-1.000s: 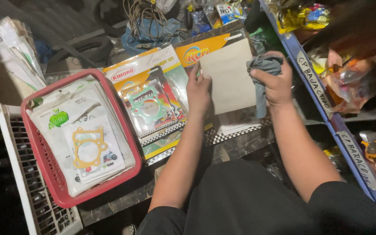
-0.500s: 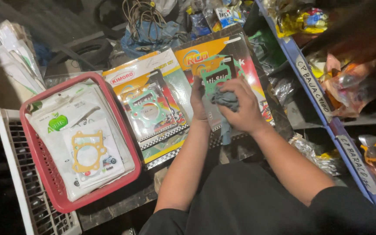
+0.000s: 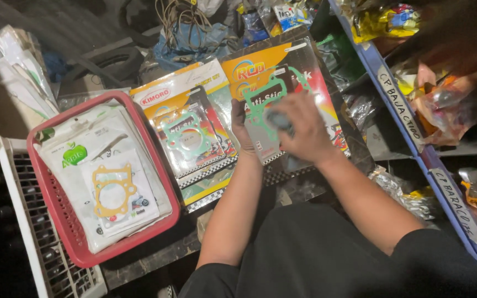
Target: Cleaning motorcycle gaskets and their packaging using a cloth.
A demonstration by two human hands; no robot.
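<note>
The right hand [image 3: 299, 132] hides most of a grey cloth [image 3: 279, 118] it grips closed, pressing it on the right gasket pack [image 3: 282, 60]. The left hand [image 3: 242, 129], partly covered, lies open, flat against that pack's left edge, right of the red basket [image 3: 62, 221].

Cloth [image 3: 279, 119] on gasket packet [image 3: 299, 72]

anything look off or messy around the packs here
Nothing is spilled or visibly damaged. The two gasket packs lie askew: the right pack overlaps the left pack, and both sit at a tilt. The right hand presses a grey cloth on the right pack; the left hand steadies its edge. The red basket holds more packs, loosely stacked.
</note>
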